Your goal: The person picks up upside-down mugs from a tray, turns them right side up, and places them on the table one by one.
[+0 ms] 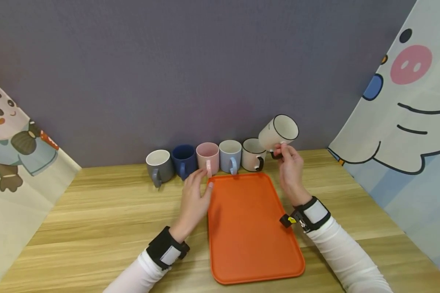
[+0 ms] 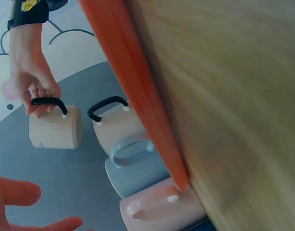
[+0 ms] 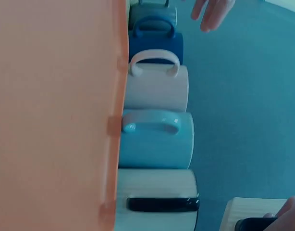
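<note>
My right hand holds a white mug with a black rim by its black handle. That mug is raised off the table and tilted, its mouth facing up and right. My left hand, fingers loosely extended, hovers in front of the pink mug and holds nothing. Along the wall stand a grey mug, a dark blue mug, the pink one, a light blue mug and a second white mug with a black rim. Their handles face the front.
An orange tray lies on the wooden table, its back edge close to the mugs. Behind the row rises a grey wall. Printed cloths with cartoon animals hang at the left and right sides.
</note>
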